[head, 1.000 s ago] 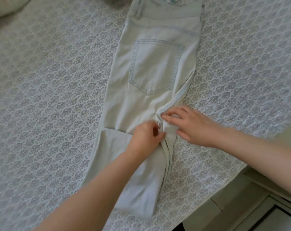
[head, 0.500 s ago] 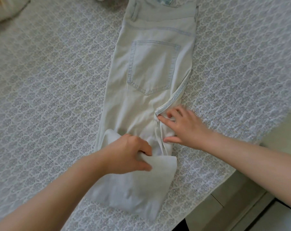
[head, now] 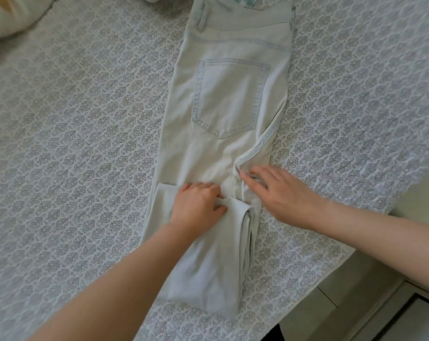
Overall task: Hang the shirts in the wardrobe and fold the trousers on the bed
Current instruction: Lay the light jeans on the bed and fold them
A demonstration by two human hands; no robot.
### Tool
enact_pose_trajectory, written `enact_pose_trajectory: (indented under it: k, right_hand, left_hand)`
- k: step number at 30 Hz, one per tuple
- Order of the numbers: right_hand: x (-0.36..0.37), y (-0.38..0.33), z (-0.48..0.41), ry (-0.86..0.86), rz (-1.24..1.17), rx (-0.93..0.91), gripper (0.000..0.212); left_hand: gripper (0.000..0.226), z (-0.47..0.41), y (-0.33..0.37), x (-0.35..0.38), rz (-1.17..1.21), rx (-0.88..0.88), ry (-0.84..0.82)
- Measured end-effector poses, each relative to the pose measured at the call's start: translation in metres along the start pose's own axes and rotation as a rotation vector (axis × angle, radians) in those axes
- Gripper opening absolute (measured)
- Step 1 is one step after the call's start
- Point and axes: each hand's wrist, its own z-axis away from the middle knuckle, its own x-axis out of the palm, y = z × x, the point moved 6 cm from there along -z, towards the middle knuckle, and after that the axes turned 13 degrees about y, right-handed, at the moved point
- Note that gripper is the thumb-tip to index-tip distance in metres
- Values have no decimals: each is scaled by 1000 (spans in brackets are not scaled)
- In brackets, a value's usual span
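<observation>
Patterned bed cover (head: 85, 143) carries our pale trousers (head: 233, 99), half folded.
Our left hand (head: 198, 205) grips the folded leg end; our right hand (head: 279, 193) lies flat on the seam. Loosening the grip could let the fold slide open.

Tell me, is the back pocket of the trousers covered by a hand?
No, the back pocket lies fully in view, while both the left hand and the right hand rest lower on the trousers.
</observation>
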Motion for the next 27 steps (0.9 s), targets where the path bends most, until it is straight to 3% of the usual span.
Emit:
enact_pose_trajectory:
  k: [3,6,8,10,12,17,22,24,27]
  right_hand:
    - [10,-9,23,-9,30,-190,90]
    - [17,-7,32,-38,37,-275,93]
    - [12,-7,29,9,35,-323,91]
    - [7,-11,26,46,39,-367,97]
    - [4,-13,26,51,47,-393,102]
    - [-4,-10,21,-55,-8,-322,105]
    - [11,-20,20,-53,57,-294,122]
    - [18,-19,27,-15,120,-320,120]
    - [26,-19,27,40,220,-323,105]
  left_hand:
    - [33,11,-3,-19,-54,170,151]
    - [33,28,-13,-35,-102,557,295]
    - [41,40,-32,-34,-183,775,202]
    - [49,47,-53,-33,-274,879,83]
    - [58,45,-70,-37,-326,893,9]
    - [105,33,-88,-43,-383,904,-94]
    - [132,33,-98,-39,-458,913,-130]
    - [129,35,-100,-37,-462,921,-110]
    - [96,34,-100,-38,-409,984,16]
